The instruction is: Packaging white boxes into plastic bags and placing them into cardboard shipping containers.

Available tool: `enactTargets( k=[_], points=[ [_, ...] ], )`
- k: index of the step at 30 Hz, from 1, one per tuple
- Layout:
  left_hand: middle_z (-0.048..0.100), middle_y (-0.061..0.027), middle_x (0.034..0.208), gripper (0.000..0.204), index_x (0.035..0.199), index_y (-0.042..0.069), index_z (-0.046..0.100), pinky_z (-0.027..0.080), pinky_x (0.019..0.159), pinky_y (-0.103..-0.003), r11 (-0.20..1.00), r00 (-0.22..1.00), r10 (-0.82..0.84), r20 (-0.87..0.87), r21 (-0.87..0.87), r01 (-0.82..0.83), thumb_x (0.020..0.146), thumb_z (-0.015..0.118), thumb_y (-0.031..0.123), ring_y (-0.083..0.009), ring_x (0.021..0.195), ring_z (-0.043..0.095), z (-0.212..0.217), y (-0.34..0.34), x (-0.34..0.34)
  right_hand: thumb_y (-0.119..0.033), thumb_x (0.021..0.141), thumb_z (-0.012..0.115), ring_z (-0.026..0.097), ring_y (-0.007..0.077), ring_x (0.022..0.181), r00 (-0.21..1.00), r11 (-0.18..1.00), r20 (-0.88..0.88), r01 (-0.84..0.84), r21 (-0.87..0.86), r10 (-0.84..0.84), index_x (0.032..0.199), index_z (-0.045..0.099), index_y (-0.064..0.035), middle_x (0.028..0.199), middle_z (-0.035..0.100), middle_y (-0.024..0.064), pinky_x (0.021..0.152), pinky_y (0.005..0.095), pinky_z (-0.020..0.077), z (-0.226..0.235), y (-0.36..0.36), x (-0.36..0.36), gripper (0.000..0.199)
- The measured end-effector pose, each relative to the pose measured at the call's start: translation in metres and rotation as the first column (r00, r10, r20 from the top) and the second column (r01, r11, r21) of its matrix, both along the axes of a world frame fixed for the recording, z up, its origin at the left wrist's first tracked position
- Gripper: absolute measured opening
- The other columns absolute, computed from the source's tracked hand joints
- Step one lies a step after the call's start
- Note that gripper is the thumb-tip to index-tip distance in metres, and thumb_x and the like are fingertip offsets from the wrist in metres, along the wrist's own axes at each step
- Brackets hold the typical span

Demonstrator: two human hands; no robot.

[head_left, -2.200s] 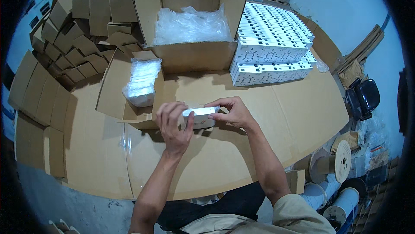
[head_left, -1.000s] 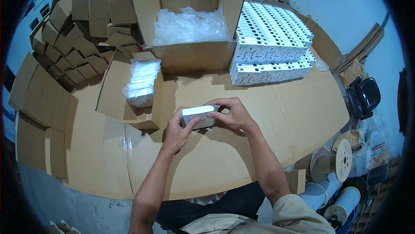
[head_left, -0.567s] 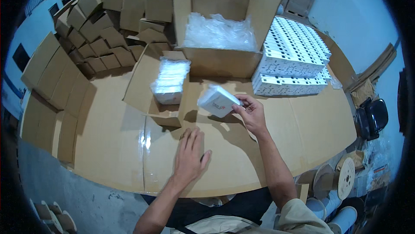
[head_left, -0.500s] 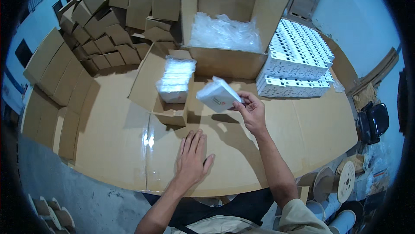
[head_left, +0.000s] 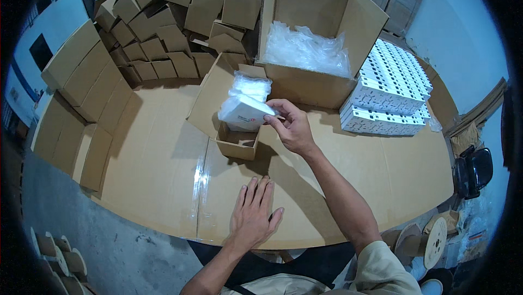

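My right hand [head_left: 292, 126] pinches the right end of a small white box in a clear plastic bag [head_left: 242, 112]. That bagged box hangs tilted over an open small cardboard carton [head_left: 238, 148]. Behind it, several bagged white boxes [head_left: 251, 83] stand in a row inside the carton, partly hidden by the held one. The front part of the carton shows a bare bottom. My left hand [head_left: 254, 213] lies flat on the cardboard-covered table in front of the carton, fingers stretched, holding nothing.
A big open carton of clear plastic bags [head_left: 308, 49] stands behind. To its right are stacked white boxes with dark marks [head_left: 387, 85]. Several brown cartons [head_left: 158, 38] pile up at the back left, more [head_left: 81, 93] at the left edge. Spools [head_left: 425, 243] stand on the floor.
My right hand has moved the bagged white box left, from beside the small carton to over it. My left hand stays flat on the table. The whole view has shifted slightly.
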State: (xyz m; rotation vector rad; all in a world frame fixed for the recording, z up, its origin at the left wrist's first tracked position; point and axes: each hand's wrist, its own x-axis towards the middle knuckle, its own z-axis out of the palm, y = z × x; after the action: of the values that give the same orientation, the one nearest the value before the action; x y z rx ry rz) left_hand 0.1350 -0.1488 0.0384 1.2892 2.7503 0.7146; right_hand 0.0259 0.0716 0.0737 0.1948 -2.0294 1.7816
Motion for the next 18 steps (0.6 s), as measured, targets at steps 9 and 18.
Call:
enactTargets(
  k=[9,18],
  points=[
    [0.043,-0.022,0.15,0.069,0.146,-0.003,0.043,0.024,0.119,-0.052,1.0,1.0,0.005,-0.021,0.003,-0.005,0.094,0.06,0.04,-0.0394,0.141,0.035,-0.002,0.0,-0.001,-0.006,0.088,0.071,0.067,0.0323,0.096,0.991,0.79,-0.13,0.102,0.605,-0.028,0.112,0.064,0.0016,0.106,0.067,0.0178,0.084,0.0384,0.0553,0.031,-0.007,-0.007,0.026],
    [0.043,-0.0215,0.149,0.071,0.146,-0.002,0.043,0.025,0.119,-0.052,1.0,1.0,0.005,-0.023,0.017,-0.004,0.093,0.062,0.041,-0.0389,0.141,0.035,-0.003,0.0,-0.001,-0.004,0.085,0.07,0.058,0.0368,0.098,0.969,0.643,-0.227,0.237,0.728,-0.1,0.106,0.06,-0.0004,0.099,0.06,0.0173,0.084,0.0466,0.0496,0.014,-0.025,-0.009,0.023]
  ],
)
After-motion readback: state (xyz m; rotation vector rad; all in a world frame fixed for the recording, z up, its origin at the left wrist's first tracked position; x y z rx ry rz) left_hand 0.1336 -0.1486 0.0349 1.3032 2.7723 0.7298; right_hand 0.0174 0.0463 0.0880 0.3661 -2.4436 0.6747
